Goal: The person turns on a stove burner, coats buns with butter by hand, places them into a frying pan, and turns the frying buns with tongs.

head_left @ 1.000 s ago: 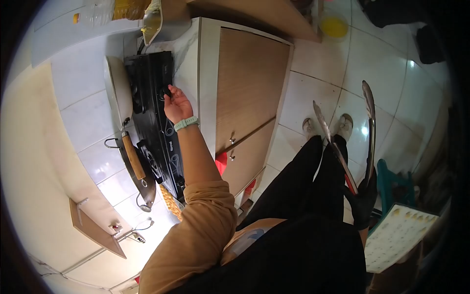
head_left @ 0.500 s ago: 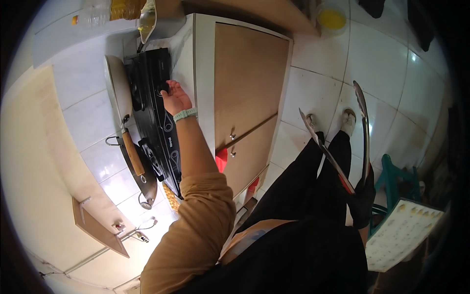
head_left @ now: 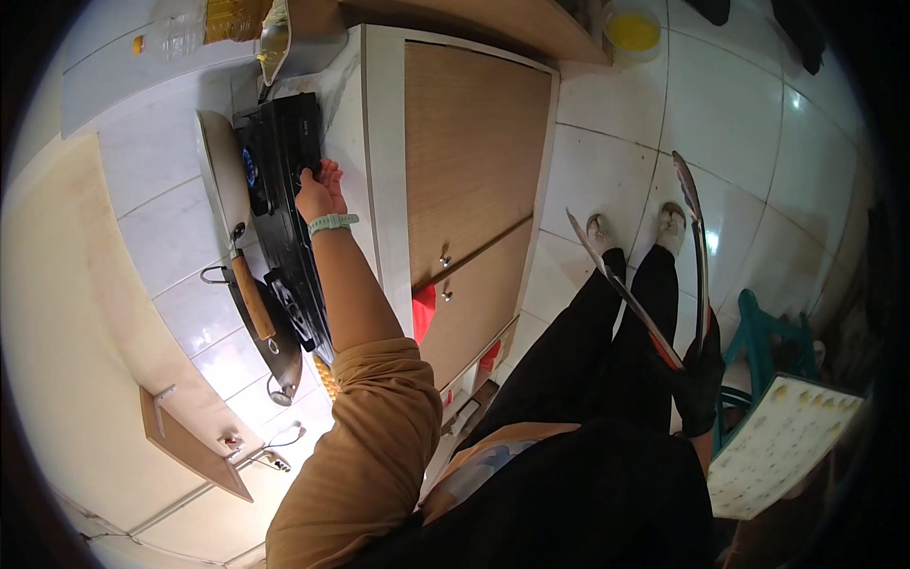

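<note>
My left hand (head_left: 322,192), with a pale green watch on its wrist, is at the front panel of a black gas stove (head_left: 284,180). Its thumb and fingers close around a control knob, which they mostly hide. A blue flame (head_left: 249,166) burns at the burner beyond. Over that burner is a pale pan (head_left: 223,175) with a wooden handle (head_left: 252,299). In a black glove, my right hand (head_left: 697,375) grips metal tongs (head_left: 700,247) low at my side. The tongs' arms are spread apart with nothing between them.
A wooden cabinet (head_left: 469,142) stands below the counter. Bottles (head_left: 227,21) and a metal container (head_left: 275,43) are at the far end. On the tiled floor sits a tub of yellow liquid (head_left: 632,32). A green stool (head_left: 758,332) and a white board (head_left: 782,446) are at my right.
A blue flame now shows at the burner. My left hand has shifted slightly left and down with its wrist turned at the knob. The tongs stay in my right hand.
</note>
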Demonstrator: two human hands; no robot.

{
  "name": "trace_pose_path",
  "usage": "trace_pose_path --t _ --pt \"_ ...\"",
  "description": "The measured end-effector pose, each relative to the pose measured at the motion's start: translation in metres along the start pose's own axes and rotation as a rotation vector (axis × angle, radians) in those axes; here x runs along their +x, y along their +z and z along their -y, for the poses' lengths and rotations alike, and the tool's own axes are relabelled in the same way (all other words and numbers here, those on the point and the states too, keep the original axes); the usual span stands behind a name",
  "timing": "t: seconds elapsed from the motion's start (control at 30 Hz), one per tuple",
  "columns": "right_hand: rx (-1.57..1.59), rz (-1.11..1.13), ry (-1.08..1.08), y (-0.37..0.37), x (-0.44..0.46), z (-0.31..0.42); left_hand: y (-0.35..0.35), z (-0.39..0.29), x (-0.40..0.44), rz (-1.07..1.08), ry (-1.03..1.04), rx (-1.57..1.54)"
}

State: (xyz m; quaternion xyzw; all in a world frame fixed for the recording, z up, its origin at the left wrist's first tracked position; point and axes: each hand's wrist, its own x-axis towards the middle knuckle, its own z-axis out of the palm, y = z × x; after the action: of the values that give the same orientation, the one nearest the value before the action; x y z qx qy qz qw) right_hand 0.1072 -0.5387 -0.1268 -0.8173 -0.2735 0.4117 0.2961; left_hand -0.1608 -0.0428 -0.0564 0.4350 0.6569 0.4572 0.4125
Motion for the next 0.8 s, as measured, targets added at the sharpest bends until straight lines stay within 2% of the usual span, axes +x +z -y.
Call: trace_pose_path --t 0.03,0.33,0.63,0.73,0.8 --pt "-0.038 -0.008 -0.067 0.004 -0.002 -0.007 0.0 -0.002 0.0 0.006 -0.009 0.014" --pt "-0.001 -0.04 -0.057 0.009 -0.002 -0.005 0.0 -0.002 0.004 -0.024 -0.013 0.013" --pt "0.032 -0.05 0.055 -0.006 0.002 0.027 -0.002 -0.003 0.002 0.014 -0.041 -0.004" --pt "0.028 -0.123 -0.123 -0.009 0.006 0.032 -0.002 -0.005 -0.001 0.039 -0.045 -0.025" --pt "0.049 -0.077 -0.073 -0.015 0.005 0.041 -0.004 -0.009 -0.004 0.047 -0.097 -0.036"
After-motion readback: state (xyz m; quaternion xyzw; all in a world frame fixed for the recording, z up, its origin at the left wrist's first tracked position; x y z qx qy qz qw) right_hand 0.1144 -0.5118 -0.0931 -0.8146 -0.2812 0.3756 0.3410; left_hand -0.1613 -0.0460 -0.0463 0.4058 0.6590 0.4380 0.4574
